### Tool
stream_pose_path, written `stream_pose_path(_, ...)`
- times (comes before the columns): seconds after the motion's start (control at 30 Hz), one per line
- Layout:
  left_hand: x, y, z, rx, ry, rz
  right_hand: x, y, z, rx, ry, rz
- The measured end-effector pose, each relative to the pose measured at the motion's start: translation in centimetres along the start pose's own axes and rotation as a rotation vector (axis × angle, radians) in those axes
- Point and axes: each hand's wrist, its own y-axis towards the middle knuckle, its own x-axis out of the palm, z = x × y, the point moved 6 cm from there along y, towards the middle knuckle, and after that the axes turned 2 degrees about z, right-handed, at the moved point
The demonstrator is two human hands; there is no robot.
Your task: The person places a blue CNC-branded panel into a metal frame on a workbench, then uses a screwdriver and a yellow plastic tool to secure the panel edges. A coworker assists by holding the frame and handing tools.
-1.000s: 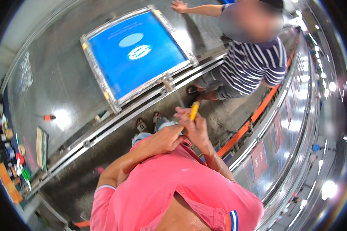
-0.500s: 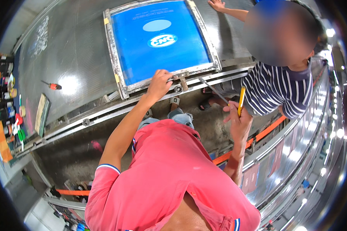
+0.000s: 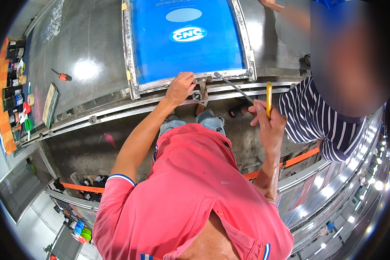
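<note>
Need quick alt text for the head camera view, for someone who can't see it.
A person in a pink shirt rests the left hand on the near metal edge of a blue screen-printing frame on a metal table, while the right hand holds a yellow-handled tool. A co-worker in a striped shirt stands alongside.

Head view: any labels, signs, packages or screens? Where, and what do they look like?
Blue screen-printing frame: flat on the metal table, metal-edged, blue mesh with one white oval emblem and one pale oval patch; left hand on its near edge.
Small containers and packages: far left on an orange shelf, mixed colours, too small to tell.
Right hand: holds a yellow tool, not a label.
</note>
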Motion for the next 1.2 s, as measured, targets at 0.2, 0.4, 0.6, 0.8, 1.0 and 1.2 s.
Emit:
stream_pose_path(0.2, 0.3, 0.3, -1.6, -0.137, -0.033, -0.125, -0.5, 1.8, -1.9, -0.005, -0.063, -0.126)
stream_pose_path(0.4, 3.3, 0.7, 4.0, -0.166, 0.21, -0.228, 1.5, 3.4, -3.4, 0.018, -0.233, -0.244)
stream_pose_path(0.6, 3.7, 0.1, 4.0, -0.12, 0.297, -0.236, 3.6, 5.2, -10.0, -0.832, -0.679, -0.44)
stream_pose_path(0.8, 4.0, 0.1, 4.3, -0.144, 0.318, -0.171, 6.7, 6.8, -7.3, -0.062, -0.304, -0.614)
stream_pose_path(1.0, 3.3, 0.0, 4.4, -0.165, 0.23, -0.133, 8.2, 4.5, -6.1, 0.814, 1.023, -0.221)
stream_pose_path(1.2, 3.4, 0.3, 4.4, -0.155, 0.245, -0.176, 5.2, 5.0, -5.4, -0.089, 0.059, -0.122)
